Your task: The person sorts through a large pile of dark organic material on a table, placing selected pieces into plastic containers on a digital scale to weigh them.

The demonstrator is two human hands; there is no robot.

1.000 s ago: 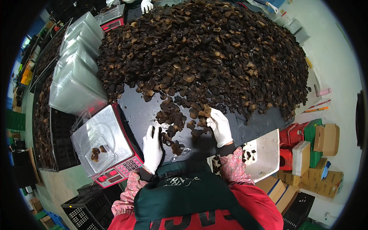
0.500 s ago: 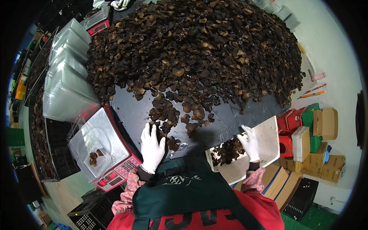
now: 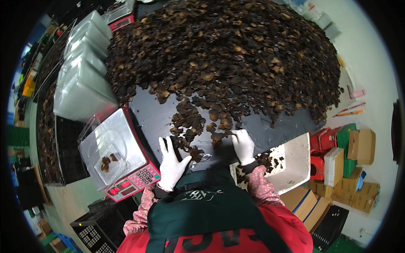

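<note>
Dark fungus (image 3: 223, 55) mostly lies heaped on the counter (image 3: 291, 128), apparently left to handle; few pieces sit in the clear tray (image 3: 93, 155) on the scale (image 3: 142, 176), more in the white bin (image 3: 300, 164). The left hand (image 3: 171, 166) is spread; the right hand (image 3: 244, 147) curls, pinching what I cannot tell

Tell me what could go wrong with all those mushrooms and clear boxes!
The wood ear mushrooms heaped to the right edge of the tabletop might tumble off. The clear plastic containers stacked beside the digital scale could tip onto it.
</note>
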